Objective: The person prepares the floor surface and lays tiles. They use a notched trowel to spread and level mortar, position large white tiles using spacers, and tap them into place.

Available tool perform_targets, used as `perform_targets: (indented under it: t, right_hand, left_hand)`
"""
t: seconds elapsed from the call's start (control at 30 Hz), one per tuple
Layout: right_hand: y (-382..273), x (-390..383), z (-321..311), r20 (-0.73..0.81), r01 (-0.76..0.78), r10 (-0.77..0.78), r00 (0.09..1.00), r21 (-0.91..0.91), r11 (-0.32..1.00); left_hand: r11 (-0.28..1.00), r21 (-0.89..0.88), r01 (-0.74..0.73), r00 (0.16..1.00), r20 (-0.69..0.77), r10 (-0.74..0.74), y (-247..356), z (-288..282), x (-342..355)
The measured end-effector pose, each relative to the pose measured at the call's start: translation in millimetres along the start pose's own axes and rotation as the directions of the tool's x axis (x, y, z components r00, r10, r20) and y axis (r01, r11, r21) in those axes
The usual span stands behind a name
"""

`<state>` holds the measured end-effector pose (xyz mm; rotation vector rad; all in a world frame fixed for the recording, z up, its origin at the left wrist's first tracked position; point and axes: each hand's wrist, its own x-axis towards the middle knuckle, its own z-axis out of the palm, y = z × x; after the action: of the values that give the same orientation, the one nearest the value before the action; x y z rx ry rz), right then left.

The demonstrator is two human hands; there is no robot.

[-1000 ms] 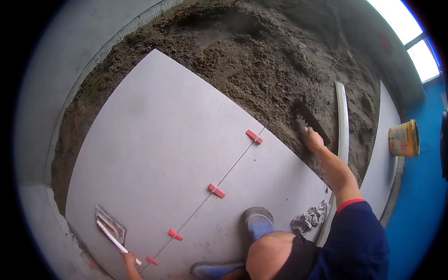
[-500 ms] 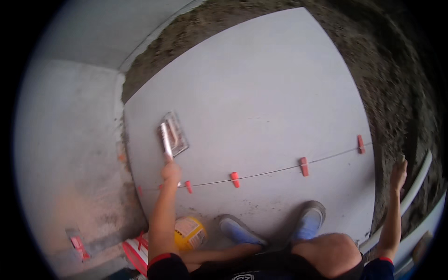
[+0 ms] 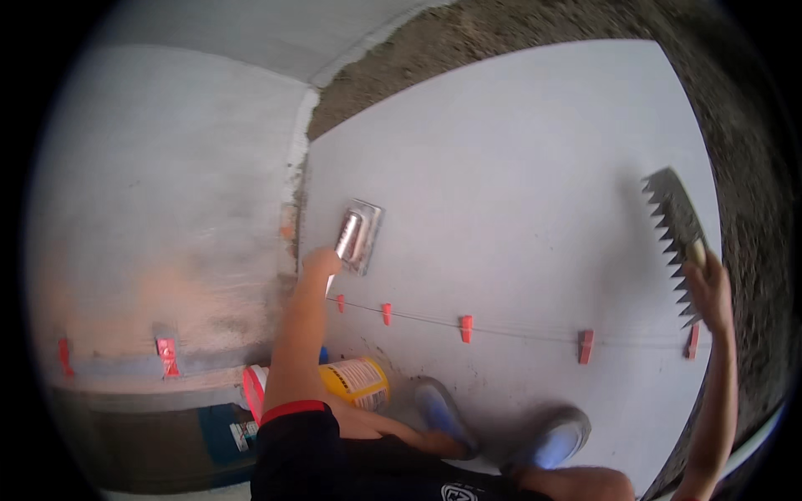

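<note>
My left hand (image 3: 322,263) is closed on a slim silver and white hand tool (image 3: 348,234); its exact kind is blurred. The tool overlaps a rectangular flat trowel (image 3: 368,242) above the large grey slab; whether the trowel is held too or rests there, I cannot tell. At the right, my right hand (image 3: 710,292) grips the light handle of a notched trowel (image 3: 675,213), its big teeth turned left. That blade hangs over the slab (image 3: 510,184). Red wedges, one of them a red wedge (image 3: 466,328), stand along the slab's near seam.
My shoes (image 3: 447,413) are on the near side of the seam. A yellow bucket (image 3: 359,380) lies by my left leg, with a red-rimmed white container (image 3: 253,388) beside it. More red wedges (image 3: 167,356) sit at the left. Rough dark ground (image 3: 752,167) borders the slab.
The view has shifted left. My right hand has come from beyond the slab's right edge to over it, and the notched trowel's blade is now plainly visible. My left hand keeps its grip.
</note>
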<state>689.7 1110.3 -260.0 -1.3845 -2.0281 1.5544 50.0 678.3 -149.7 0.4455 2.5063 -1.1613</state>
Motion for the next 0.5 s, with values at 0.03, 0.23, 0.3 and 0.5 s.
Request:
perform_targets:
  t: [0.03,0.23,0.3,0.5]
  right_hand:
    - [-11.8,7.5,10.8,0.017,-0.019,0.019,1.000,-0.038,0.999]
    - [-37.9,18.9,45.9,0.113,0.019,-0.017,0.993,-0.018,1.000]
    - [-79.3,15.5,54.2,0.238,-0.022,0.034,0.971,-0.054,0.998]
    - [-201.7,65.5,20.4,0.398,0.175,-0.018,0.917,-0.363,0.915]
  left_hand:
    - [1.000,-0.006,0.017,1.000,0.012,-0.017,-11.5,-20.3,-3.1]
    - [0.983,-0.174,-0.050,0.991,0.112,0.070,-68.3,-45.2,-63.0]
    - [0.989,-0.070,-0.127,0.992,0.015,0.129,-123.0,-6.9,-87.6]
    - [0.867,-0.491,-0.088,0.990,0.057,0.132,-51.5,41.4,-112.4]
